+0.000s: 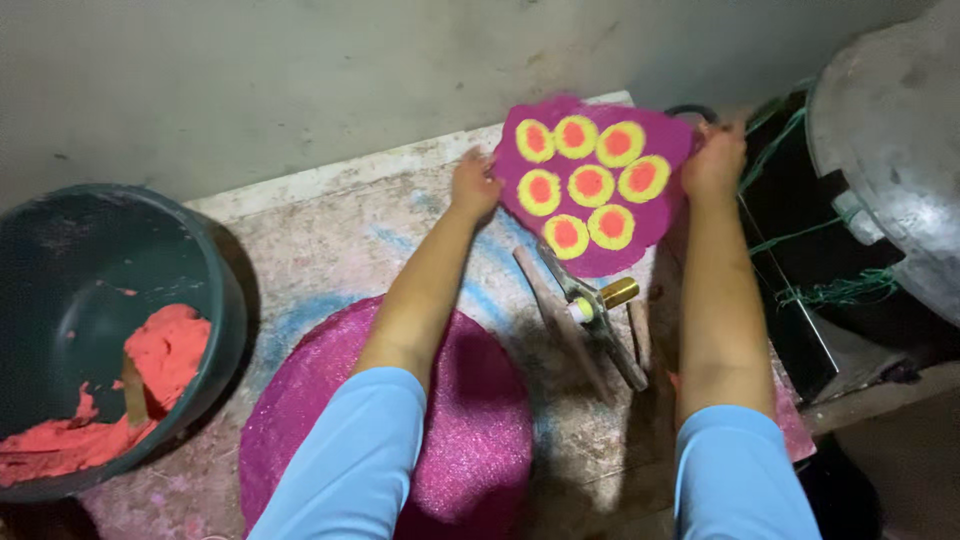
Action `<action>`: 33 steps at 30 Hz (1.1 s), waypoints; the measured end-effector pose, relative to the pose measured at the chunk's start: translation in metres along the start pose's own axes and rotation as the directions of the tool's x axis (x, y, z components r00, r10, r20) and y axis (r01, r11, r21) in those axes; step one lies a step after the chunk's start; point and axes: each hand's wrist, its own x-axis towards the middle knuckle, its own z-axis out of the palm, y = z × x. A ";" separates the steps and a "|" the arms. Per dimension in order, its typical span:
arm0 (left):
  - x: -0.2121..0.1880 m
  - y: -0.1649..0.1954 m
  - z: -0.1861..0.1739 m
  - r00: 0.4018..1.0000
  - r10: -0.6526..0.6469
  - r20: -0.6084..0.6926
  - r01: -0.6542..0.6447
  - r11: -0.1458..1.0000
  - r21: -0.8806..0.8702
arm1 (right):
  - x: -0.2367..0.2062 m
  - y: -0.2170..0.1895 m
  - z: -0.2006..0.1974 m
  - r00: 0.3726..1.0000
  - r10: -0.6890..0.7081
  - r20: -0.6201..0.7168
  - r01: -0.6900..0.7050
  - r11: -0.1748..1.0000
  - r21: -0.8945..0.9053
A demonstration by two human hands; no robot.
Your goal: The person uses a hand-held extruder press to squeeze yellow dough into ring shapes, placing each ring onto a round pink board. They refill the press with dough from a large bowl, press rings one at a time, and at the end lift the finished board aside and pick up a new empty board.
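A round magenta sheet dotted with several yellow rings with orange centres is lifted and tilted over the far side of a stained work slab. My left hand grips its left edge. At the opposite edge my right hand pinches the sheet. Both forearms reach forward from light blue sleeves. Under the sheet lies a metal hand tool with a brass-coloured part, beside wooden sticks.
A glittery magenta round mat lies on the slab near me. A dark green tub at left holds coral-red paste and a stick. A large grey metal lid and green string sit at right. A wall runs behind.
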 end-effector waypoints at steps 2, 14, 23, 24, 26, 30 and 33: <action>-0.012 -0.016 -0.003 0.969 -0.221 0.109 0.206 0.969 0.138 | -0.013 0.004 0.012 0.999 -0.001 0.039 0.000 1.000 0.031; -0.229 -0.065 -0.230 0.948 -0.217 0.234 0.148 0.949 0.279 | -0.238 -0.006 -0.040 0.782 -0.092 0.616 -0.003 0.988 0.152; -0.479 -0.070 -0.279 0.664 -0.725 -0.183 0.724 0.684 -0.085 | -0.282 -0.040 -0.040 0.699 0.295 0.651 -0.127 0.948 -0.293; -0.493 -0.069 -0.276 0.565 -0.817 -0.119 0.763 0.572 -0.300 | -0.285 -0.042 -0.043 0.705 0.318 0.633 -0.160 0.942 -0.295; -0.511 -0.064 -0.272 0.421 -0.886 0.195 0.670 0.160 -0.725 | -0.299 -0.041 -0.049 0.719 0.346 0.603 -0.260 0.938 -0.229; -0.518 -0.037 -0.270 0.379 -0.636 0.672 0.553 -0.427 -0.716 | -0.347 -0.036 -0.075 0.936 0.113 0.334 -0.215 0.933 0.288; -0.513 -0.027 -0.267 0.776 -0.531 0.341 0.596 0.440 -0.672 | -0.387 -0.044 -0.076 0.833 0.369 0.412 -0.553 0.547 0.628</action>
